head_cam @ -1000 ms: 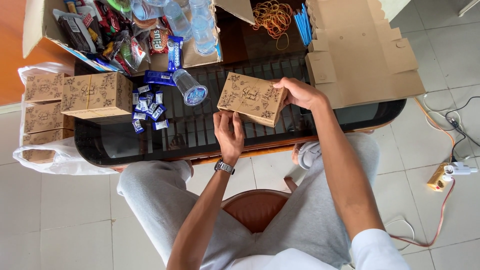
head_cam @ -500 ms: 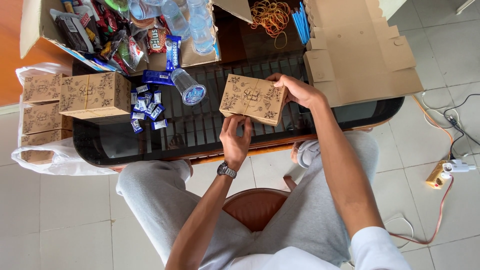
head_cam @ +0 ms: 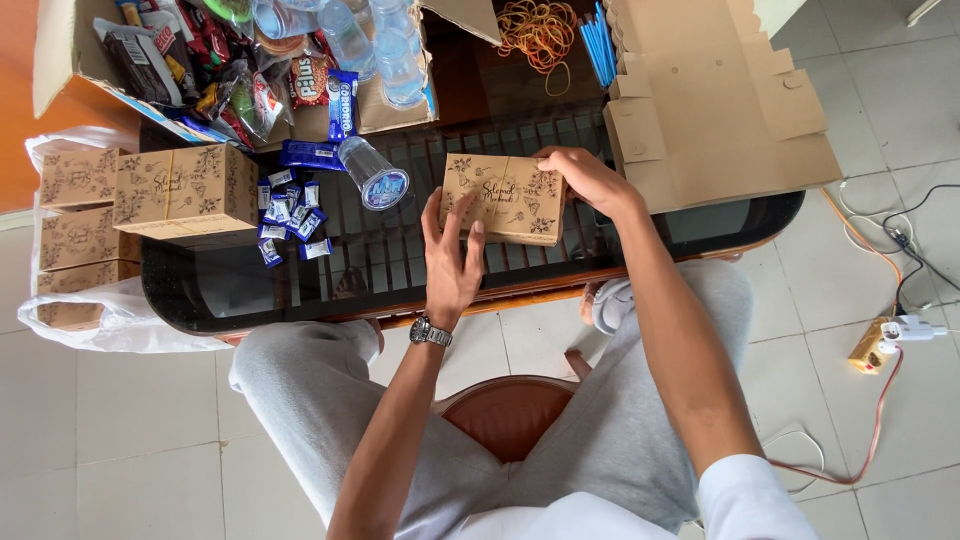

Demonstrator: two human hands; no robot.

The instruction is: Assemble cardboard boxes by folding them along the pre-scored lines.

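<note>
A dark glass table [head_cam: 700,225] with a slatted shelf under it fills the middle of the view, and a person sits at it on a brown stool [head_cam: 510,415], knees under the near edge. At the far right of the table lies a stack of flat cardboard blanks [head_cam: 715,110]; at the far left an open carton [head_cam: 90,50] is crammed with snack packets and water bottles. A closed printed brown box [head_cam: 185,190] stands at the left end, with more like it in a white plastic bag [head_cam: 95,320] hanging off that edge. In the middle sits the small printed box [head_cam: 503,198] being handled, resting on the glass. The right hand [head_cam: 585,180] grips its far right corner, fingers curled over the top edge. The left hand [head_cam: 450,260] is released and spread, fingertips touching or just short of the near left side; I cannot tell which. Just left of the box a clear plastic cup [head_cam: 375,172] lies on its side beside a heap of small blue sweets [head_cam: 290,215]. The risk, as I judge it, is a push from the open left hand sliding the box on the smooth glass into the cup and sweets, or a one-corner grip crushing the thin cardboard lid.
</note>
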